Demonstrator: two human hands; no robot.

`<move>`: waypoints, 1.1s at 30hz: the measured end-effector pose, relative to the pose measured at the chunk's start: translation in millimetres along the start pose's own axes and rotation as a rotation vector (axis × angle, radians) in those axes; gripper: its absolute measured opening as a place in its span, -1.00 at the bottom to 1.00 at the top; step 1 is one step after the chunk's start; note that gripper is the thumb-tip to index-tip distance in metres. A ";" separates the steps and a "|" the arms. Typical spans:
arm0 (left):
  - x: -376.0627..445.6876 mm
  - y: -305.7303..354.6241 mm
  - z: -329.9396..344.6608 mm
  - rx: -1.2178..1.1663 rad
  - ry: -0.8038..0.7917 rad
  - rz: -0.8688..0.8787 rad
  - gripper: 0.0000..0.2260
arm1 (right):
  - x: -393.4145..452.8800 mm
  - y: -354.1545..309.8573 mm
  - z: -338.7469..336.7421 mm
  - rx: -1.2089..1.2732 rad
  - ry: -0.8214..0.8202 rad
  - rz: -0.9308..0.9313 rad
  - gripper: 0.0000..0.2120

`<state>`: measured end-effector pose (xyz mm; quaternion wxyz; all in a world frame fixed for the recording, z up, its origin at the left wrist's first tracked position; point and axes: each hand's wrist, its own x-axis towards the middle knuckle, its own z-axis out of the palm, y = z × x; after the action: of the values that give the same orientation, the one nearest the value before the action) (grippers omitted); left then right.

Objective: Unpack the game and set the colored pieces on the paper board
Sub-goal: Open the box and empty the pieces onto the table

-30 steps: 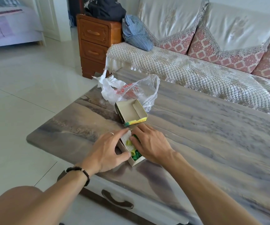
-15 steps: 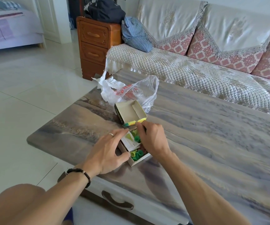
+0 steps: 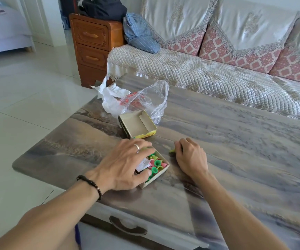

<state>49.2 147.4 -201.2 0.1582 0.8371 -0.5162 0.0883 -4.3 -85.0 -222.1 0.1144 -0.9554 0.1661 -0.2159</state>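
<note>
Small open cardboard box (image 3: 160, 171) of green, pink & yellow plastic cone pieces (image 3: 156, 164) sits near table (image 3: 235, 141) front edge. Change vs 0.5 s ago: right hand (image 3: 190, 157) left the box, now on table to the right, fingers curled on a green-yellow piece (image 3: 172, 151), so unpacking has begun. Left hand (image 3: 125, 166) spread over box, steadying it. Folded white paper (image 3: 142, 164) mostly hidden under left hand; paper board not laid out. Empty lid (image 3: 136, 123) behind.

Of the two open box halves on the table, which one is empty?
The farther box half, beside the plastic bag, is empty. The nearer box half, under the left hand, holds colored pieces.
</note>
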 end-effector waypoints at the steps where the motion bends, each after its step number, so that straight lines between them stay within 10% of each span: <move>1: 4.2 -0.6 1.2 0.029 -0.022 0.014 -0.51 | 0.4 1.8 0.6 0.015 0.010 0.003 -0.67; 33: 152.0 -1.3 57.2 -0.093 -0.150 -0.144 -0.69 | 4.9 33.7 -5.7 0.551 0.128 0.376 -0.60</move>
<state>118.1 0.5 -207.6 0.1637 0.8679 -0.4688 -0.0102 -11.7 -118.6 -225.0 0.3955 -0.8257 0.2815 -0.2874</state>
